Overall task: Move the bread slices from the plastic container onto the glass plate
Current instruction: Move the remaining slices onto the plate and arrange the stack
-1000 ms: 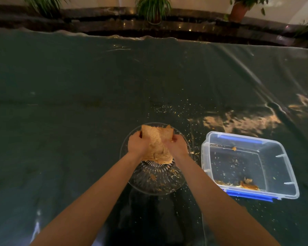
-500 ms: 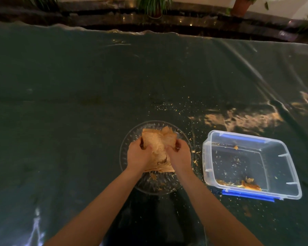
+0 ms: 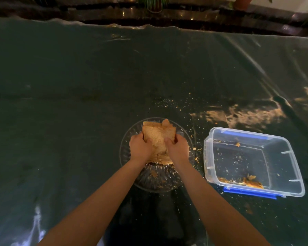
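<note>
Two hands, left (image 3: 140, 148) and right (image 3: 178, 148), grip bread stack (image 3: 157, 137) over one glass plate (image 3: 128, 139); one plastic container (image 3: 292, 162) beside.

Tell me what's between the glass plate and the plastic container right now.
Head view: only scattered crumbs on the dark sheet between glass plate and plastic container; no slice.

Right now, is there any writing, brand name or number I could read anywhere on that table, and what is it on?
None: no readable text shows anywhere.
Plastic container: clear walls and blue clips, no label visible.
Glass plate: only a ribbed pattern.
Bread slices, held by the left hand and right hand: no wrapper or print.
Dark table cover: crumbs and glare only.
</note>
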A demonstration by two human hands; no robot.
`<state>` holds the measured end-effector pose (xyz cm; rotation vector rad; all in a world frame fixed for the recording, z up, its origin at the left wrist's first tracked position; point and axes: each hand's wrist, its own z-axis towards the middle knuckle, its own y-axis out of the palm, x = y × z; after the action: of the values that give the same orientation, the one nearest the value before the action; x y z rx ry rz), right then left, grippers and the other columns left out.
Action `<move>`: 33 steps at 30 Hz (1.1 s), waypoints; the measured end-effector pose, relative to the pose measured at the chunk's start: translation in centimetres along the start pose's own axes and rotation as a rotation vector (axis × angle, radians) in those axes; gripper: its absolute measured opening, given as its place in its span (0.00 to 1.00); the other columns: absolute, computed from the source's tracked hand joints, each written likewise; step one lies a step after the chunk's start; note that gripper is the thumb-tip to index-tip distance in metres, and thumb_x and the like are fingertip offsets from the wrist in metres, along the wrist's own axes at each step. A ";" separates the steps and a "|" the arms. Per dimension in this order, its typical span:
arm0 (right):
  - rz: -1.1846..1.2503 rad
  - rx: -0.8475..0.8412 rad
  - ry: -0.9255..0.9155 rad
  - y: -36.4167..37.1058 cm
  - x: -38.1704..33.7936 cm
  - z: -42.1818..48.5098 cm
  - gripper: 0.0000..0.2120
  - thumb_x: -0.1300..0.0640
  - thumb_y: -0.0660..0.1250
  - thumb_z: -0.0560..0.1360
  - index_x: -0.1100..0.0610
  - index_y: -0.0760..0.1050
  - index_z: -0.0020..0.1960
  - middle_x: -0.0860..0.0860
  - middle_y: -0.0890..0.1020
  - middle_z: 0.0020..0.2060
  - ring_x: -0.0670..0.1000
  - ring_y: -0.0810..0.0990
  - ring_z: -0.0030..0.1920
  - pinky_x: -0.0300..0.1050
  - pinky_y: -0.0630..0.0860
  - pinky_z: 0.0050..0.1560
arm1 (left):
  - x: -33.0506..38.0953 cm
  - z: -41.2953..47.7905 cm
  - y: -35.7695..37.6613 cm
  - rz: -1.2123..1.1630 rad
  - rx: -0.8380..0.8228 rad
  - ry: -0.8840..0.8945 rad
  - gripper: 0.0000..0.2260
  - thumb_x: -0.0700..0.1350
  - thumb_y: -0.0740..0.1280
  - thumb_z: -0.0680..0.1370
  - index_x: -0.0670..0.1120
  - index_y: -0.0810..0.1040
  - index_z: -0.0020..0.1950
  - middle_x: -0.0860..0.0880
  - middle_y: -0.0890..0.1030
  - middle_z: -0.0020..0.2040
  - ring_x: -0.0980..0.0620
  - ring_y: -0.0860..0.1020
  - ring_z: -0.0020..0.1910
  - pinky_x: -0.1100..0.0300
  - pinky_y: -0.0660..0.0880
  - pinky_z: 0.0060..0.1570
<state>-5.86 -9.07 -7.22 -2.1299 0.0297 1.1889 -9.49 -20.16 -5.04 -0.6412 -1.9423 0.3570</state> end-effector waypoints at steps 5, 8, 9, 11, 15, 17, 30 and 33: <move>-0.171 0.036 -0.057 0.1 -0.3 -0.5 0.21 0.54 0.64 0.76 0.61 0.69 0.65 0.60 0.70 0.62 0.59 0.69 0.61 0.51 0.71 0.61 | 0.2 -0.4 0.1 0.088 0.052 0.051 0.15 0.40 0.61 0.76 0.36 0.75 0.60 0.37 0.76 0.57 0.39 0.72 0.60 0.48 0.70 0.63; -0.160 0.137 -0.191 0.2 -0.2 -1.8 0.21 0.55 0.64 0.76 0.60 0.68 0.67 0.58 0.69 0.61 0.56 0.70 0.59 0.43 0.69 0.56 | -0.3 -1.6 0.4 0.111 0.141 0.128 0.18 0.40 0.61 0.77 0.41 0.71 0.67 0.42 0.73 0.61 0.45 0.68 0.63 0.54 0.66 0.64; -0.150 0.145 -0.216 0.3 -0.2 -2.2 0.21 0.56 0.64 0.76 0.60 0.68 0.67 0.57 0.71 0.60 0.55 0.72 0.57 0.40 0.68 0.54 | -0.3 -2.0 0.5 0.086 0.155 0.154 0.18 0.40 0.61 0.77 0.42 0.71 0.67 0.43 0.73 0.61 0.45 0.70 0.62 0.54 0.68 0.64; -0.127 0.143 -0.233 0.2 -0.1 -2.7 0.19 0.57 0.64 0.76 0.61 0.70 0.65 0.56 0.73 0.57 0.54 0.74 0.54 0.39 0.69 0.51 | -0.4 -2.6 0.6 0.026 0.157 0.177 0.16 0.38 0.60 0.77 0.42 0.73 0.65 0.44 0.74 0.58 0.46 0.73 0.58 0.55 0.71 0.61; -0.089 0.122 -0.169 -0.3 1.0 -3.3 0.16 0.57 0.66 0.74 0.63 0.73 0.60 0.57 0.75 0.53 0.49 0.72 0.47 0.37 0.68 0.45 | -1.2 -3.1 0.3 0.027 0.104 0.134 0.18 0.39 0.60 0.77 0.43 0.72 0.67 0.43 0.73 0.59 0.47 0.74 0.56 0.58 0.69 0.57; -0.092 0.118 -0.137 -0.5 1.3 -3.2 0.16 0.57 0.66 0.74 0.64 0.73 0.59 0.58 0.75 0.54 0.47 0.69 0.44 0.33 0.65 0.40 | -1.6 -3.0 0.3 0.051 0.076 0.109 0.20 0.39 0.61 0.77 0.43 0.69 0.70 0.42 0.71 0.61 0.46 0.73 0.58 0.59 0.69 0.57; -0.091 0.210 -0.257 -0.5 1.7 -4.7 0.16 0.60 0.67 0.73 0.58 0.72 0.60 0.53 0.74 0.54 0.51 0.72 0.54 0.44 0.74 0.54 | -1.8 -4.7 1.0 -0.045 0.204 0.211 0.21 0.39 0.63 0.76 0.47 0.69 0.69 0.47 0.72 0.59 0.55 0.72 0.53 0.62 0.71 0.56; 0.023 0.182 -0.257 -0.8 2.1 -5.5 0.13 0.63 0.67 0.72 0.58 0.73 0.56 0.48 0.74 0.47 0.46 0.74 0.45 0.31 0.72 0.46 | -2.1 -5.3 0.9 -0.128 0.183 0.197 0.20 0.39 0.64 0.75 0.47 0.70 0.67 0.49 0.72 0.60 0.60 0.72 0.50 0.68 0.72 0.52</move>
<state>-0.31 -10.99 -6.50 -1.8125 0.0451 1.4095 -3.74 -20.81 -4.69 -0.4143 -1.7295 0.3717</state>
